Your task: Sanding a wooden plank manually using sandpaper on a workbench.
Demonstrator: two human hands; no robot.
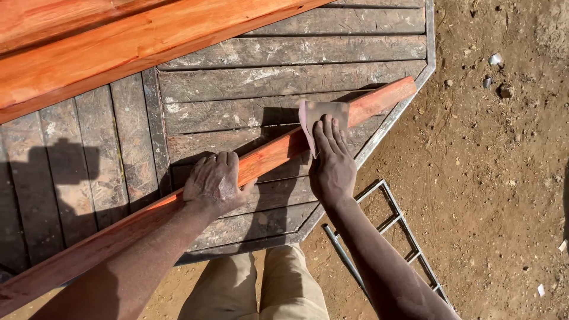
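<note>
Reddish-orange wooden strip; grey weathered plank table.
</note>
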